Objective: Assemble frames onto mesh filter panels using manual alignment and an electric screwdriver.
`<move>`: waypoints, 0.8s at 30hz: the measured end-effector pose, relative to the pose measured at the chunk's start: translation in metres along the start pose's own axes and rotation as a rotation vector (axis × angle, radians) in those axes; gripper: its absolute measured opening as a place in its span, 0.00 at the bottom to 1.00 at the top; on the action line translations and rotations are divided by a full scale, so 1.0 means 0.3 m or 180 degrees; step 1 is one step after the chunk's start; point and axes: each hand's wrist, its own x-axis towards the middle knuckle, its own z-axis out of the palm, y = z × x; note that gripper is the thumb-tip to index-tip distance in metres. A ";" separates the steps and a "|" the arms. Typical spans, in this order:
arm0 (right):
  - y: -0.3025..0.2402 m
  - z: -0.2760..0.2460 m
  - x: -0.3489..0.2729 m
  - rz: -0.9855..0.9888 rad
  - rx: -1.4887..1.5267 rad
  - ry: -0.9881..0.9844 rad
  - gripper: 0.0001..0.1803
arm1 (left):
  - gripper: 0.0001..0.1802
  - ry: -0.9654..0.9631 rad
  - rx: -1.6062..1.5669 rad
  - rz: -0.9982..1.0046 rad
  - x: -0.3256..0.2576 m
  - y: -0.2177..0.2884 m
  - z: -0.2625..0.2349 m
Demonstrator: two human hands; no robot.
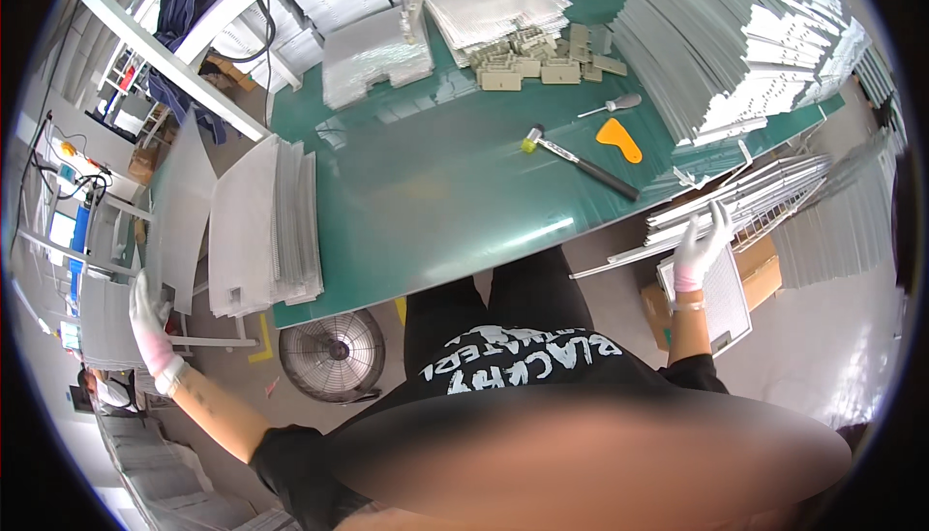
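My left hand (151, 326), in a white glove with a pink cuff, is out to the left of the table with fingers stretched and nothing held. Close to it are a large pale sheet (184, 212) and a stack of thin whitish panels (261, 226) on the table's left end. To the right, my gloved right hand (703, 248) is raised with thumb and fingers apart. It is nearest to a wire rack of long white strips (745, 200), overlapping them in view; whether it touches them I cannot tell. A white framed panel (724, 301) stands below that hand.
On the green tabletop (416, 202) lie a hammer (585, 165), an orange scraper (619, 140), a screwdriver (614, 105) and several beige plastic pieces (542, 61). White sheets (498, 3) and long grey profiles (687, 37) are piled behind. A floor fan (335, 351) and cardboard box (761, 272) stand below.
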 end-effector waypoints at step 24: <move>-1.355 1.547 0.364 0.0045 0.0141 -0.2708 0.23 | 0.44 -0.2407 0.2188 0.2046 -0.352 -0.460 1.131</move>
